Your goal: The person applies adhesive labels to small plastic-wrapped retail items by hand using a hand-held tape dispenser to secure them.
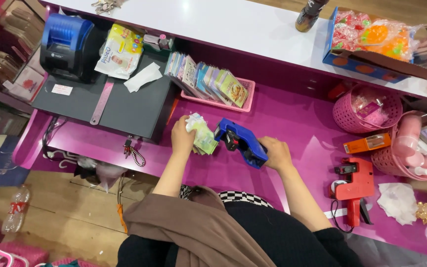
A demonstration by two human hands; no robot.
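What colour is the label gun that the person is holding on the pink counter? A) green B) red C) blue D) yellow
C: the right hand grips a blue label gun, pressed toward the small packets held in the left hand; a red label gun lies untouched farther along the pink counter.

Left hand grips small packets; right hand holds blue label gun, seemingly touching packets.
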